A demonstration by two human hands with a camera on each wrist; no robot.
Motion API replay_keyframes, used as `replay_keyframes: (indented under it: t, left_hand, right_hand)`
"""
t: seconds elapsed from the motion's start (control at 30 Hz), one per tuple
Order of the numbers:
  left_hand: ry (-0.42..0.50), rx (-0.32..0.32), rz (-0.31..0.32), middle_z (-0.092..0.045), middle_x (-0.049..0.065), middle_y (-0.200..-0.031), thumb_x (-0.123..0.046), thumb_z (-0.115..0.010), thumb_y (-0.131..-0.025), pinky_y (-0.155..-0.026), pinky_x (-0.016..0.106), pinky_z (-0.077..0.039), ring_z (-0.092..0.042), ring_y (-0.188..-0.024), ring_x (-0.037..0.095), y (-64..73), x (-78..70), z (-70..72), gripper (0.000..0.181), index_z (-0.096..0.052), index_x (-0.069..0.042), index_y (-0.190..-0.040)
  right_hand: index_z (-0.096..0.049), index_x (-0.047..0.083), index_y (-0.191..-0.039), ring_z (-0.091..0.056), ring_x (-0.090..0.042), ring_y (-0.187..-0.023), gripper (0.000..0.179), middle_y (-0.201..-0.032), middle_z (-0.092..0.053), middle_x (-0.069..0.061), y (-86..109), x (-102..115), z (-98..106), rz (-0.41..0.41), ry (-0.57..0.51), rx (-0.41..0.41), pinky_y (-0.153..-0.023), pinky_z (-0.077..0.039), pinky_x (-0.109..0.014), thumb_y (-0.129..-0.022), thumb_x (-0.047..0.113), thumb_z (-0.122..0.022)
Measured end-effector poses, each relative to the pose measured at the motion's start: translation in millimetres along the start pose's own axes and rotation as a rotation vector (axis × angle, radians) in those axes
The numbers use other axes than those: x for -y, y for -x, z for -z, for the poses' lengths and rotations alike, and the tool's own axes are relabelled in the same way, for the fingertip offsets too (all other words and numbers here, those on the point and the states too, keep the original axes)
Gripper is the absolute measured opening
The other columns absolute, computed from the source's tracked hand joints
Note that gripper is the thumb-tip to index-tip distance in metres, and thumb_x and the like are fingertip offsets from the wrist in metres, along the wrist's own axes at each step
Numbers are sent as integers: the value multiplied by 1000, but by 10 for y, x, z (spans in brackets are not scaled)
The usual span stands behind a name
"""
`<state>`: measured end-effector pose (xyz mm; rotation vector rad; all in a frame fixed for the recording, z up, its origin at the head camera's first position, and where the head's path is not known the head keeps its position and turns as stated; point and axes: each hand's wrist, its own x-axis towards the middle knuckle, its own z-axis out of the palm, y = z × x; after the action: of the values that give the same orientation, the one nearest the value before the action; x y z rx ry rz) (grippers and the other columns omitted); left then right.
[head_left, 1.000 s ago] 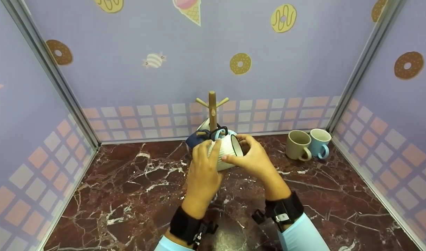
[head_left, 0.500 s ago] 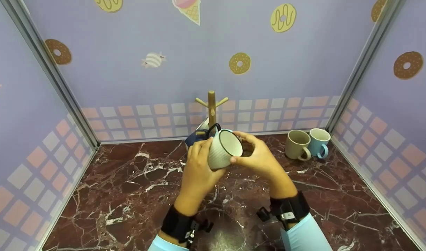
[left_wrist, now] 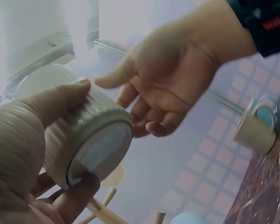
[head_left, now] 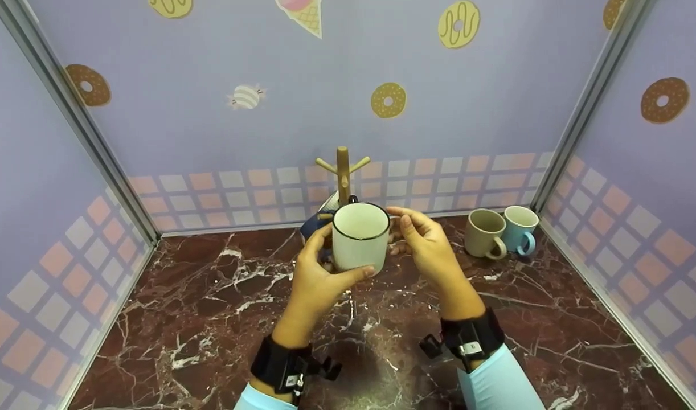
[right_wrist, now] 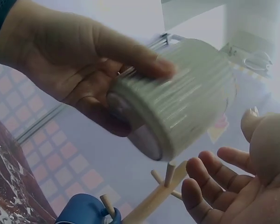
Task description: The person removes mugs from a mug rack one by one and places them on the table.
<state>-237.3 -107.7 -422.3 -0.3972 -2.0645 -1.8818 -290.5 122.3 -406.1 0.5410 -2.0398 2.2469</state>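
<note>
A white ribbed mug [head_left: 360, 247] with a black rim is held in the air in front of a wooden mug tree [head_left: 343, 171]. My left hand [head_left: 316, 276] grips it from the left, thumb across the near side and fingers beneath and behind, as the left wrist view shows. Its mouth tips up toward the head camera, and part of a dark handle shows behind the rim. Beside the mug's right side is my right hand [head_left: 430, 245], fingers loosely bent and apart from it; the right wrist view shows a gap between this hand and the mug [right_wrist: 182, 98].
A dark blue mug [right_wrist: 84, 210] hangs low on the tree, with a white one partly hidden behind it. At the back right, a tan mug [head_left: 484, 233] and a light blue mug [head_left: 519, 228] stand on the dark marbled tabletop [head_left: 211, 319]. Patterned walls enclose three sides.
The white mug has turned from lying sideways, mouth to the right, to mouth up, its handle swinging to the back. My right hand has let go of it and moved slightly right.
</note>
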Motion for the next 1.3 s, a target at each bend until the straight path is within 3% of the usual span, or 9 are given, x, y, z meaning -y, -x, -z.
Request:
replay_keyframes:
  t: [0.07, 0.13, 0.37, 0.6, 0.73, 0.9, 1.13, 1.3]
  left_hand:
    - [81, 23, 15, -70, 19, -146, -18, -109, -75, -104, 44, -69, -74, -126, 35, -2, 5, 18, 100, -59, -3, -160]
    - [157, 55, 20, -71, 21, -146, -15, -107, -76, -104, 44, -69, -77, -123, 35, -7, 13, 39, 97, -60, -2, -160]
    - [381, 211, 26, -75, 22, -138, -16, -100, -83, -106, 44, -69, -77, -120, 28, -36, 56, 87, 90, -58, 11, -157]
    - [496, 294, 77, -78, 10, -128, -21, -91, -89, -101, 42, -71, -79, -115, 24, -37, 96, 99, 85, -53, 19, -154]
    - [583, 300, 110, -79, 7, -125, -16, -77, -93, -96, 40, -72, -81, -110, 22, -42, 115, 95, 67, -59, 16, -148]
    - [643, 290, 157, -79, 7, -119, -25, -76, -96, -90, 35, -72, -81, -101, 19, -40, 127, 109, 56, -66, 8, -140]
    - [634, 275, 205, -81, 6, -113, -27, -73, -98, -83, 33, -73, -81, -95, 18, -52, 114, 119, 55, -64, 7, -140]
    - [604, 226, 183, -82, 4, -110, -35, -80, -101, -84, 31, -71, -81, -95, 17, -67, 147, 109, 56, -70, 5, -139]
  right_hand:
    - [-64, -5, -153, -72, -19, -95, 44, -118, -75, -7, -14, -8, -21, -18, -3, -20, -72, -66, -26, -123, 23, -46]
    - [-65, -5, -151, -71, -18, -94, 42, -119, -75, -6, -19, -10, -36, -31, -6, -33, -66, -63, -24, -123, 18, -44]
    - [-61, -2, -158, -65, -13, -75, 45, -98, -71, -4, -9, -7, -55, -83, -28, -12, -56, -55, -22, -124, 22, -43]
    - [-61, 3, -159, -61, -11, -63, 45, -91, -73, -1, 31, 4, -55, -110, -43, 85, -55, -50, -23, -124, 23, -42]
    - [-70, 4, -142, -55, -10, -58, 33, -78, -64, 0, 33, 10, -50, -127, -88, 104, -51, -46, -22, -122, 19, -47]
    - [-73, 13, -120, -51, -10, -55, 29, -73, -59, 2, 40, 35, -27, -159, -138, 122, -50, -38, -20, -123, 21, -45]
    - [-73, 16, -104, -49, -7, -56, 32, -77, -63, 3, 62, 72, 9, -226, -213, 154, -55, -42, -18, -121, 19, -45]
    - [-73, 16, -92, -48, -6, -56, 39, -75, -65, 2, 66, 80, 50, -222, -249, 209, -54, -43, -19, -118, 17, -44]
